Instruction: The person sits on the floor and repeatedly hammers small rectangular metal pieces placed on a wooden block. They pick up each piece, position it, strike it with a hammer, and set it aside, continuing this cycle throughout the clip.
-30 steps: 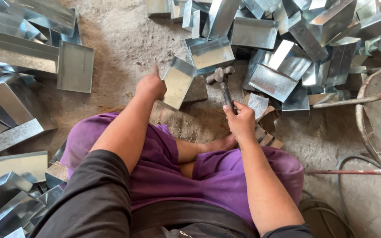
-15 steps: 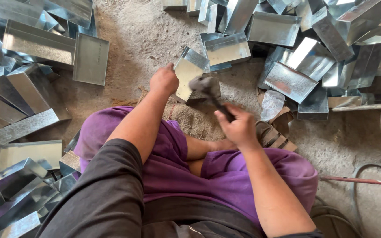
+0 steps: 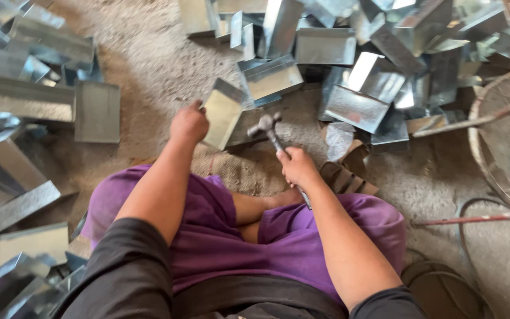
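No packages, labels, signs or screens in view.

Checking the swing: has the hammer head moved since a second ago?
Yes. The hammer head has swung left toward the metal piece held by the left hand.

Around us the dusty concrete floor (image 3: 149,65) is crowded with folded sheet-metal trays. One heap (image 3: 379,53) spreads across the top right, shiny pieces leaning on one another at odd angles. A second heap (image 3: 19,88) lies at the left, and a single flat tray (image 3: 97,112) rests just beside it. More trays (image 3: 13,260) are stacked at the lower left. On the right we see a round metal rim (image 3: 479,147), a thin rod (image 3: 473,220) on the floor, and a dark hose (image 3: 464,212) curling near it.
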